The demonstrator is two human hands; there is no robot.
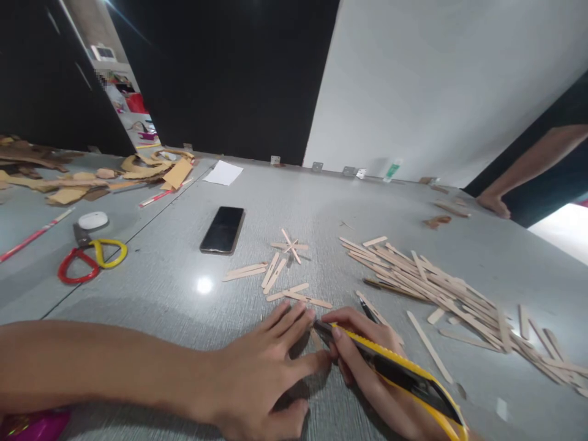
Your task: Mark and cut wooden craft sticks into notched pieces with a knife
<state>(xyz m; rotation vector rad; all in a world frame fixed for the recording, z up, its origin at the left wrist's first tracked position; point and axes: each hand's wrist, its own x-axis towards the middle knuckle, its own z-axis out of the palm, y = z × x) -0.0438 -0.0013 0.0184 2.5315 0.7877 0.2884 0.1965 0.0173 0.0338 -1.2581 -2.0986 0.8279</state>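
My right hand [372,361] grips a yellow and black box cutter [399,370], its tip pointing toward my left fingertips. Palm down, my left hand [261,361] lies on the table with its fingers stretched out. Under and between its fingertips is a small wooden stick [316,338], partly hidden, close to the cutter's tip. Just beyond the hands lie several short stick pieces [275,275], some with a notch or hole. Farther out, a few sticks cross in a star shape [291,246]. A dark pointed tool [367,311] lies behind my right hand.
A long pile of wooden sticks [441,288] spreads to the right. To the left are a phone [223,230], scissors [92,257], a white mouse [93,220] and cardboard scraps [151,168]. White paper [223,173] lies farther back. Another person's limb [528,174] shows at the right.
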